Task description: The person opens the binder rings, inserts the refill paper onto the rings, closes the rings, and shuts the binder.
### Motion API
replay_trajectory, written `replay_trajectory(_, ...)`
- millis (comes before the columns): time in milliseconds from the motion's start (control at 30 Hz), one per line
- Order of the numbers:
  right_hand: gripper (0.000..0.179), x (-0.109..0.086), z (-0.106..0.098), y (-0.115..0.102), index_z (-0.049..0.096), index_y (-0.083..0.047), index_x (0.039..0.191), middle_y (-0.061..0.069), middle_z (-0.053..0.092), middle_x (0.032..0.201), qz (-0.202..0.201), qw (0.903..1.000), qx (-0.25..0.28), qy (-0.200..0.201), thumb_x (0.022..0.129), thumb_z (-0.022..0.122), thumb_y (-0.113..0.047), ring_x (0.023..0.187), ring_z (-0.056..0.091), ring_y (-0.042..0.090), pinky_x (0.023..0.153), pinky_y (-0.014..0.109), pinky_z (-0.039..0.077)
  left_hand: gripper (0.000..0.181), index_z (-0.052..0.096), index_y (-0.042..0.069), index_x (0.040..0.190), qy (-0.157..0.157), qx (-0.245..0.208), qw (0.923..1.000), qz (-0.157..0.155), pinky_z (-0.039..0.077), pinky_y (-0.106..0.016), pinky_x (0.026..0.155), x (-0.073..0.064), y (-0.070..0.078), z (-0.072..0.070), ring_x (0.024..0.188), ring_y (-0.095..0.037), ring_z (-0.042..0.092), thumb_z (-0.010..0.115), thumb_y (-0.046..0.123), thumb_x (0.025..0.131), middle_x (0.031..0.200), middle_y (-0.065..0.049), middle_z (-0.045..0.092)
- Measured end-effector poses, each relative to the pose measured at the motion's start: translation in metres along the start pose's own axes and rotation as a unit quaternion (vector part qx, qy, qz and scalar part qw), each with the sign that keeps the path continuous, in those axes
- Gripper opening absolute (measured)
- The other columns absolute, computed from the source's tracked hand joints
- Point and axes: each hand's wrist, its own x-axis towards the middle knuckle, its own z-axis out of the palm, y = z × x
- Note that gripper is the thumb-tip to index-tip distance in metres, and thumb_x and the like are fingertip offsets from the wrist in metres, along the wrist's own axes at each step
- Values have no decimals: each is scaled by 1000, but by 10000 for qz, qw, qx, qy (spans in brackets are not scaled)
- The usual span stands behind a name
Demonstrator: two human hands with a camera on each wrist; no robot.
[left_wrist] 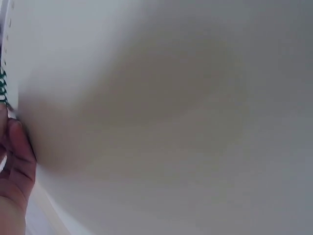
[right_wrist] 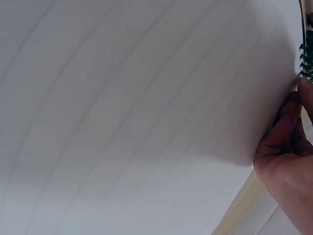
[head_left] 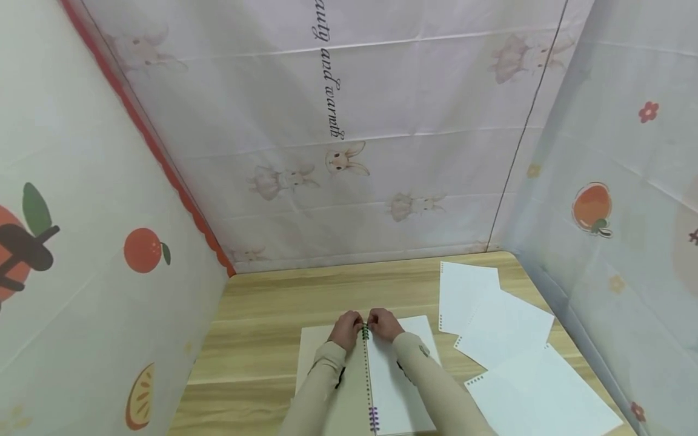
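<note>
A loose-leaf notebook lies spread on the table, its blank beige left side [head_left: 316,345] and white ruled page [head_left: 417,402] meeting at a row of holes. A green binding coil [head_left: 365,332] joins the sheets near the top; a purple binding coil [head_left: 373,419] sits near the bottom. With curled fingers, my left hand [head_left: 345,330] pinches the top end of the green coil from the left. From the right, my right hand [head_left: 386,325] pinches the same end with thumb and fingers. In the right wrist view, the right fingertips meet just below the green loops [right_wrist: 306,61].
To the right lie loose punched sheets: one at the back [head_left: 463,297], one in the middle [head_left: 507,327], and one in front [head_left: 545,396], overlapping. Printed cloth walls [head_left: 382,236] enclose the wooden table [head_left: 256,315] at the back and both sides.
</note>
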Motion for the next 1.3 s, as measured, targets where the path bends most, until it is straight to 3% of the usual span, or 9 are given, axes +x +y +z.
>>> replay_trajectory(200,8,0,0,0,65,-4,90,3,63,84,173,9998,-93,-39,90,63,4,78,54,15,70,27,44,4,67,2,96,-67,9,10000,28,54,-32,76,0,0,-1,86,-19,64,65,2,99,92,-8,68)
replay_trajectory(800,8,-1,1,2,61,-3,91,6,63,84,-267,9993,-178,-172,94,62,5,78,52,15,70,29,44,7,65,6,93,-88,-71,9997,-220,51,-29,71,1,-1,2,81,-14,60,66,1,97,89,-5,66)
replay_trajectory(1300,7,-6,-1,-1,68,0,95,5,64,85,-150,9993,-325,-88,92,64,5,78,53,14,70,27,45,7,68,3,101,-240,-20,9997,-5,53,-35,77,-5,0,-3,87,-20,63,62,2,100,95,-10,68)
